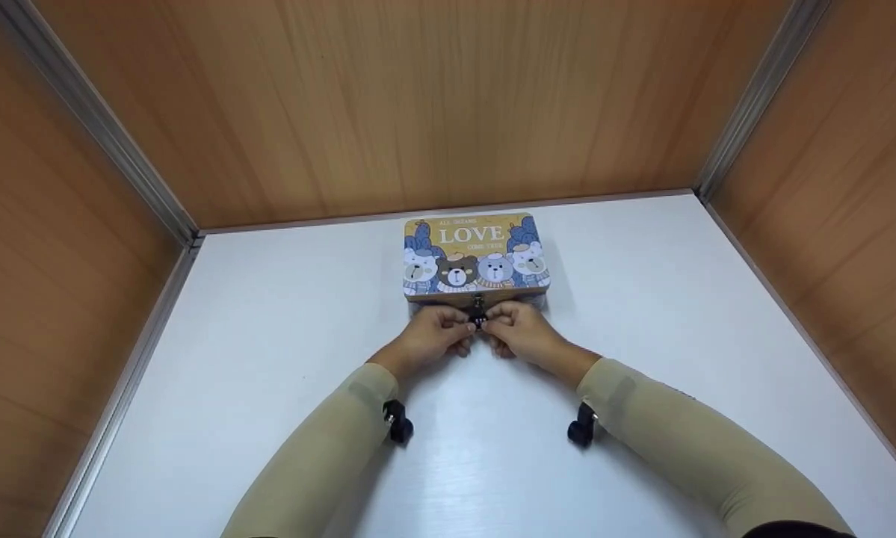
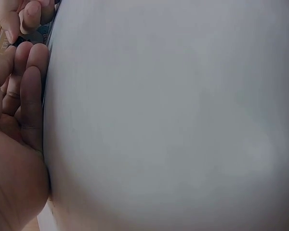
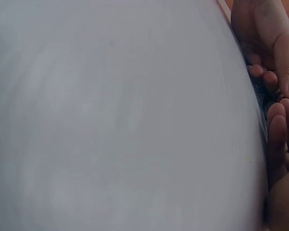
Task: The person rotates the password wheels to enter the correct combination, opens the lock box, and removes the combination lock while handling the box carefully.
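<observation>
— Wood-grain panels (image 1: pixel 433 97) behind and on both sides, white tabletop (image 1: pixel 268 314) underneath. Where to look first?

— At the small black padlock (image 1: pixel 478 321), by its look a combination type, just below the front clasp (image 1: pixel 479 301) of the "LOVE" tin box (image 1: pixel 475 261). Whether hooked through: can't tell.

— Heavy or light?

— Light, probably, but dense for its size; stiff, perhaps a bit slippery, hardly fragile.

— Where to take hold?

— By the two sides of the body, leaving the pale-marked face free.

— And at present?

— Left grip (image 1: pixel 434 334) drawn to a narrow pinch at the padlock's left side; right grip (image 1: pixel 524 332) pinching likewise at its right.

— And the tin?

— Closed, near the back panel. Likely thin-walled, easily dented, apt to slide; so pull gently. Nearer the camera, beige sleeves (image 1: pixel 328 441).
</observation>
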Tool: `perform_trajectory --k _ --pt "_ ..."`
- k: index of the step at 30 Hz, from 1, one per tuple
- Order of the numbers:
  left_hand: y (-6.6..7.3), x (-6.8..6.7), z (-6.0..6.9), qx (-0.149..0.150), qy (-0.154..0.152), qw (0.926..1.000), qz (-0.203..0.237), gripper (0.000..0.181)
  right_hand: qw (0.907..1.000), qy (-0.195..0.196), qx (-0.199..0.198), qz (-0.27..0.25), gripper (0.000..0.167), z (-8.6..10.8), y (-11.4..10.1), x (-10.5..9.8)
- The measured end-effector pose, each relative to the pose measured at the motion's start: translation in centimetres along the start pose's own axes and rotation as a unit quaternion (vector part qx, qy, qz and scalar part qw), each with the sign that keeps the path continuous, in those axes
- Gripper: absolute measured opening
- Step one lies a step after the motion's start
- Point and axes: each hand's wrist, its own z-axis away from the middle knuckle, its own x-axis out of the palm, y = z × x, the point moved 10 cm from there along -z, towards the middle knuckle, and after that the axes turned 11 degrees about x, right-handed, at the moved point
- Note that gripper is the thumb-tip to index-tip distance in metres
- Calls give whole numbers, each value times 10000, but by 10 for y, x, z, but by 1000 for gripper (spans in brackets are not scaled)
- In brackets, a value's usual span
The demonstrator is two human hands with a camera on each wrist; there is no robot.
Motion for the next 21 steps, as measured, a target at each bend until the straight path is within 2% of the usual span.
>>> perform_trajectory --k 9,16,21 --pt "3 1 2 104 -9 9999 11 19 9995 80 -149 284 18 2 -4 0" --pt "-1 -1 0 -79 8 10000 20 16 9994 64 -175 294 14 2 -4 0" --pt "-3 -1 0 -101 2 9999 -22 15 9996 69 -125 263 12 2 -3 0"
